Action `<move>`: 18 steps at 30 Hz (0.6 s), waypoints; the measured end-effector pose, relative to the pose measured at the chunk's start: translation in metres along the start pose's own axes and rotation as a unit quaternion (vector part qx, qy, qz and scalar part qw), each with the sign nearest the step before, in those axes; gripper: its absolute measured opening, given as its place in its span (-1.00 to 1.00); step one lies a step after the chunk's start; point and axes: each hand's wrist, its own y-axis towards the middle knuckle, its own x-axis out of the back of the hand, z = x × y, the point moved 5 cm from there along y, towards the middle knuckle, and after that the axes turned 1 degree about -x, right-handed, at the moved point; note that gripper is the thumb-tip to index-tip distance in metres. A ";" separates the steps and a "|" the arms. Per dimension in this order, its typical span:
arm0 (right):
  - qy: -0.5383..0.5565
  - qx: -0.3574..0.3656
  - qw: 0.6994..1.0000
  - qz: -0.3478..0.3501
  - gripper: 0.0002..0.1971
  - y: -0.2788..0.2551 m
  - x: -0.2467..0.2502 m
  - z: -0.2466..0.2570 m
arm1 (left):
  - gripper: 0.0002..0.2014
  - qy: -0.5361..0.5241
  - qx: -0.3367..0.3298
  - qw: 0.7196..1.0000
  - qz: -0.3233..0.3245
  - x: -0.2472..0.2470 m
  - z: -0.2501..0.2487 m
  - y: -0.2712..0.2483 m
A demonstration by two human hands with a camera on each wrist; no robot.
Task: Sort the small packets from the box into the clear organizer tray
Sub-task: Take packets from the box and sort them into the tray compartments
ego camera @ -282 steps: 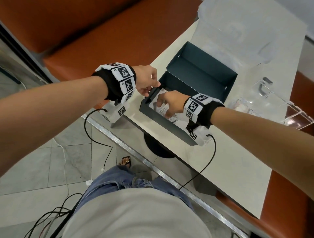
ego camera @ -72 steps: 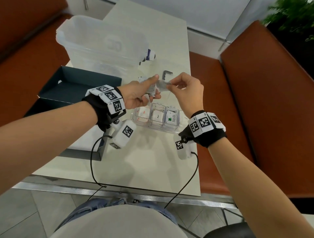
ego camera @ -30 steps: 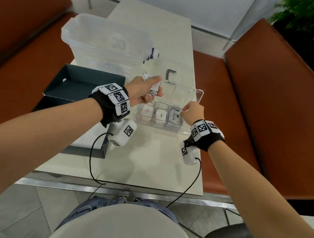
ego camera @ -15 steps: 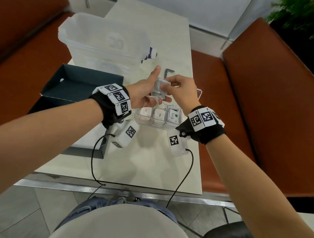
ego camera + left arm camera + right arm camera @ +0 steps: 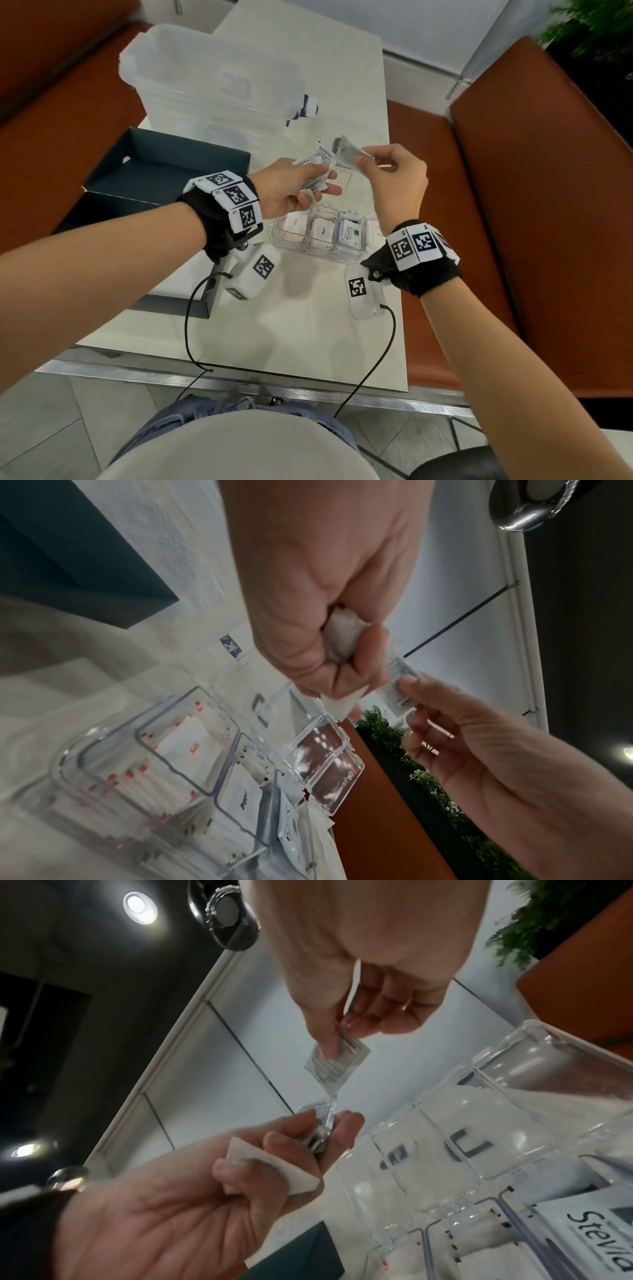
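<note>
Left hand (image 5: pixel 287 192) grips a bunch of small packets (image 5: pixel 317 168), fingers curled round them. Right hand (image 5: pixel 397 181) pinches one packet (image 5: pixel 349 152) between thumb and forefinger — both held above the clear tray (image 5: pixel 318 250), whose near compartments hold sorted packets; dark box (image 5: pixel 161 171) lies left.

Dark teal box (image 5: pixel 164 171); clear organizer tray (image 5: pixel 318 248) holding white packets printed red, black and green; black-and-white checkered wristbands (image 5: pixel 233 202); rust-orange benches (image 5: pixel 548 205).
</note>
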 end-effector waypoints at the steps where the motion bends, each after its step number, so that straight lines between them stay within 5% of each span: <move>1: 0.009 0.003 1.000 0.005 -0.93 -0.003 -0.002 0.002 | -0.78 -0.003 0.001 1.000 0.003 -0.001 0.001 0.000; 4: 0.108 -0.055 0.991 0.049 -0.82 -0.007 -0.011 0.001 | -0.90 -0.024 -0.006 1.000 0.008 -0.005 0.001 -0.003; 7: 0.253 -0.192 0.944 0.086 -0.68 -0.013 -0.022 -0.008 | -0.88 -0.022 -0.027 0.999 0.007 -0.007 -0.002 -0.004; 12: 0.302 -0.264 0.909 0.110 -0.76 -0.016 -0.030 -0.007 | -0.72 -0.001 -0.065 0.998 0.021 -0.012 -0.004 -0.009; 15: 0.286 -0.275 0.913 0.091 -0.88 -0.015 -0.026 -0.006 | -0.70 0.002 -0.077 0.997 0.006 -0.012 -0.005 -0.011; 18: 0.190 -0.246 0.949 0.052 -0.94 -0.010 -0.017 -0.007 | -0.74 0.024 -0.099 0.994 -0.025 -0.009 -0.007 -0.010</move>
